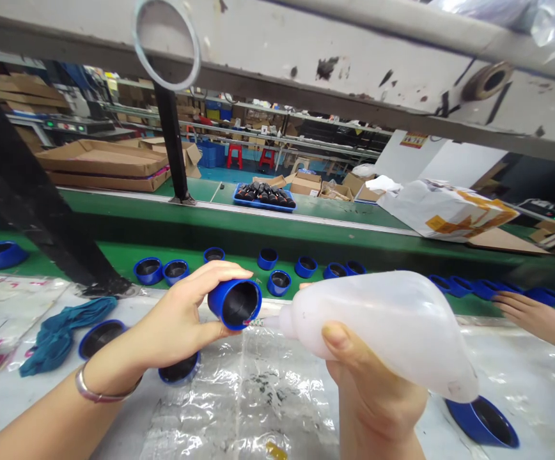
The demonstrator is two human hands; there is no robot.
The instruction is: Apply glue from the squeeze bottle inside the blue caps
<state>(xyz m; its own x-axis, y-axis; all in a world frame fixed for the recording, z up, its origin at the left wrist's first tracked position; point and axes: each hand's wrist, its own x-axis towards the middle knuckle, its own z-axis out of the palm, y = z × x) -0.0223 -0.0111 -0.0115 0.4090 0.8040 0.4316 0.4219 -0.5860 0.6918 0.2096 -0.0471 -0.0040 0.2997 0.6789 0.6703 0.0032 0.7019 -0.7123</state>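
My left hand [181, 313] grips a blue cup [234, 303] with a black interior, tilted so its open mouth faces me. My right hand [368, 390] holds a translucent white plastic squeeze bottle [378, 326] on its side. The bottle's narrow nozzle [263, 322] reaches the lower rim of the cup, and its very tip is hidden behind that rim. Two similar blue cups [100, 338] [179, 369] lie on the work surface near my left wrist, and another [483, 421] sits below the bottle.
A co-worker's hand [531, 322] reaches in at the right. Several blue cups [268, 259] stand along a green conveyor [133, 259]. A teal cloth [66, 335] and a plastic sheet [239, 396] lie on the surface. An overhead grey beam [306, 70] crosses the view.
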